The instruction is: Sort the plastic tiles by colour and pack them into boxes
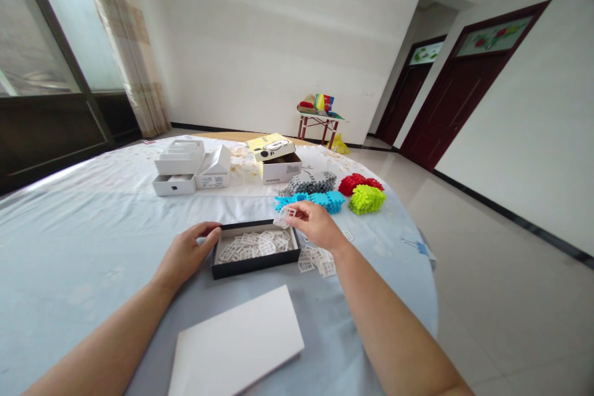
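A shallow black box [257, 266] with a pale inside sits in front of me, its bottom covered with small white plastic lattice pieces [254, 245]. My left hand [186, 253] grips the box at its left end, thumb at the rim. Over the box's far right corner, my right hand [318, 224] pinches a white lattice piece [284, 216] between thumb and fingers; whether it is more than one I cannot tell. Below that wrist, more lattice pieces [320, 262] lie loose on the cloth, partly hidden by my arm. A flat white box lid or panel [239, 343] lies nearest to me.
Interlocking plastic pieces stand beyond my right hand in blue [331, 201], grey [315, 182], red [355, 182] and lime green [367, 199] stacks. Farther back are white boxes [174, 184] and a box with a yellow lid [273, 147]. A light blue tablecloth [116, 260] covers the round table.
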`<action>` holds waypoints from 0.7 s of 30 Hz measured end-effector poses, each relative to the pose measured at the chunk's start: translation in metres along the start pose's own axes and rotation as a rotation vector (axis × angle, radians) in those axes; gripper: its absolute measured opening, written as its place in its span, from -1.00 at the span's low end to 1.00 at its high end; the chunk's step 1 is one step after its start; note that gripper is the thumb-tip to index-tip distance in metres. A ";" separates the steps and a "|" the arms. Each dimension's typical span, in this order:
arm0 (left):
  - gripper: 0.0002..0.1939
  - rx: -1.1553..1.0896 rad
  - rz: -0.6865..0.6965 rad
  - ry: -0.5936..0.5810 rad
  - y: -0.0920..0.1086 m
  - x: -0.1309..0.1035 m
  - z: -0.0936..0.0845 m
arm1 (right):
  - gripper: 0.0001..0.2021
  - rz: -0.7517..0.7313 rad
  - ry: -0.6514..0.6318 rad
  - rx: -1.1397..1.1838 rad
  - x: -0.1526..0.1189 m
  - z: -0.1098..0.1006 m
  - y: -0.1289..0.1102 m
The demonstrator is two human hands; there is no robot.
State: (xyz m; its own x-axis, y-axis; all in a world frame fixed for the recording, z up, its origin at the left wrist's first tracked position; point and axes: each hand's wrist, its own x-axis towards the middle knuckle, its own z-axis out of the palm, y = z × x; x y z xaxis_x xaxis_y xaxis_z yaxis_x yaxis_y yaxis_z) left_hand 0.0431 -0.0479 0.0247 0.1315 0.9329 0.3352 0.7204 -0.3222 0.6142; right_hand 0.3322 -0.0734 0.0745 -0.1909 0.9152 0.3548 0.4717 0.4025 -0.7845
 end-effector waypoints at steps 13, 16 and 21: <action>-0.55 -0.017 -0.002 -0.013 0.000 -0.001 -0.001 | -0.72 0.223 -0.196 -0.409 -0.005 -0.027 0.033; -0.55 -0.023 -0.012 -0.017 0.001 -0.001 -0.001 | -0.56 0.241 -0.351 -0.399 -0.007 -0.030 0.038; -0.55 -0.038 -0.014 -0.012 0.003 -0.001 -0.001 | -0.27 0.118 -0.545 -0.551 -0.017 -0.030 0.028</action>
State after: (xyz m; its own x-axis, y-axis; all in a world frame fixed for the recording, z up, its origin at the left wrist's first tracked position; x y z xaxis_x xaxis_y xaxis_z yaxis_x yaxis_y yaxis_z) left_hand 0.0443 -0.0499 0.0267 0.1300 0.9391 0.3180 0.6958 -0.3149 0.6456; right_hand 0.3746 -0.0781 0.0613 -0.4419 0.8881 -0.1268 0.8469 0.3663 -0.3855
